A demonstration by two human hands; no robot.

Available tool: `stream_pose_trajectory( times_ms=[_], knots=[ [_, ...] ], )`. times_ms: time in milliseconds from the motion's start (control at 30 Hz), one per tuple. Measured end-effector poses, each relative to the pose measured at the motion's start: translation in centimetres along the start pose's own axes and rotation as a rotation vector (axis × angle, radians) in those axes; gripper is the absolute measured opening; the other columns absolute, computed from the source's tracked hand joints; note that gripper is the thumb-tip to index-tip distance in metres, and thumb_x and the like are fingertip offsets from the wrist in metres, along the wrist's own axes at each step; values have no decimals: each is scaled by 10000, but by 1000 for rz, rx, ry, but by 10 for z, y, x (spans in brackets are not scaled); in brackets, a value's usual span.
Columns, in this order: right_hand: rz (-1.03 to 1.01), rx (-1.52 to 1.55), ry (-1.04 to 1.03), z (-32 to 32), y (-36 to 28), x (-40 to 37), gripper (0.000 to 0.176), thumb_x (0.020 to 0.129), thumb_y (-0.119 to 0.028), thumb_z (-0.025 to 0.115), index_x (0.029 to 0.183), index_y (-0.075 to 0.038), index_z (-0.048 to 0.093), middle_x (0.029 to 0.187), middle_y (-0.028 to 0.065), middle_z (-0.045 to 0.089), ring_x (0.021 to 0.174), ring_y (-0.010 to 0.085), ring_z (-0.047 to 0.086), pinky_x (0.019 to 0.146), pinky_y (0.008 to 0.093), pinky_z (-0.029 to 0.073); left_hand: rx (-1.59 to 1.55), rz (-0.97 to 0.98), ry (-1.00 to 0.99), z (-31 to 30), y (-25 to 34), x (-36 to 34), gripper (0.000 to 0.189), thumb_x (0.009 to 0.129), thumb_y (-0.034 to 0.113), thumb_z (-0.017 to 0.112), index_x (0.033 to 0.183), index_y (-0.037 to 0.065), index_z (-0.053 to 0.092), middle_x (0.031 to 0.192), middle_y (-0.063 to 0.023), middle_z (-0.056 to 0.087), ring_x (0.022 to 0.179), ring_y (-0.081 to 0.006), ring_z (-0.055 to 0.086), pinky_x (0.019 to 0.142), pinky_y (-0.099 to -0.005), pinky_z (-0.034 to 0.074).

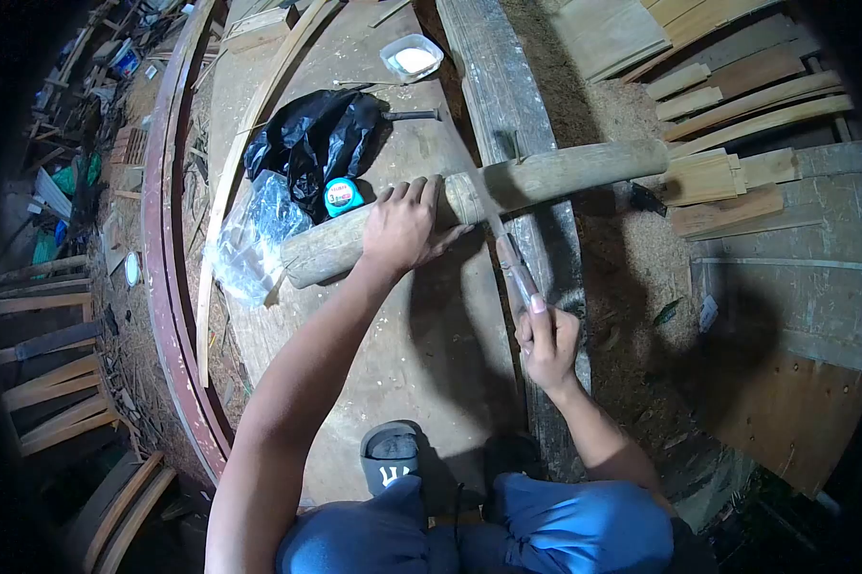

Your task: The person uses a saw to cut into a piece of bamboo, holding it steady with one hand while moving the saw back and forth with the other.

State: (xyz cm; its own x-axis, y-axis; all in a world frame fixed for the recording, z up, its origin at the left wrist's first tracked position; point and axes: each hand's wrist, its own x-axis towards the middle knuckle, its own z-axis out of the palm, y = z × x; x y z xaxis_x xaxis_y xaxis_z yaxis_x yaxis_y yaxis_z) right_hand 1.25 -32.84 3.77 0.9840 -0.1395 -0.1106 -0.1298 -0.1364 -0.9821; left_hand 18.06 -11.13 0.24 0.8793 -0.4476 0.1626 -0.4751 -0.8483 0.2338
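A thick round wooden log lies across the plank surface and a long weathered beam. My left hand presses on the log left of its middle, its fingers over the top and the thumb stretched along the near side. My right hand is wrapped round the handle of a long thin blade, which looks like a saw and crosses the log just right of my left hand. A teal tape measure sits behind the log, beside a black plastic bag and a clear plastic bag.
A plastic tub with white contents stands at the back. The weathered beam runs along the right of the plank surface. Curved strips lie left, stacked boards right. My sandal is below.
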Motion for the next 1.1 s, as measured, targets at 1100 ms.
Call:
stream_pose_trajectory(
  times_ms=[1100],
  knots=[
    [23,-30,-28,-6,35,-7,569,1087,-333,484,609,-24,499,521,59,484,471,185,498,502,358,355,-11,-22,-47,-6,2,0,873,864,690,679,1370,-13,570,1264,-218,679,1132,-388,684,1008,-460,526]
  ],
)
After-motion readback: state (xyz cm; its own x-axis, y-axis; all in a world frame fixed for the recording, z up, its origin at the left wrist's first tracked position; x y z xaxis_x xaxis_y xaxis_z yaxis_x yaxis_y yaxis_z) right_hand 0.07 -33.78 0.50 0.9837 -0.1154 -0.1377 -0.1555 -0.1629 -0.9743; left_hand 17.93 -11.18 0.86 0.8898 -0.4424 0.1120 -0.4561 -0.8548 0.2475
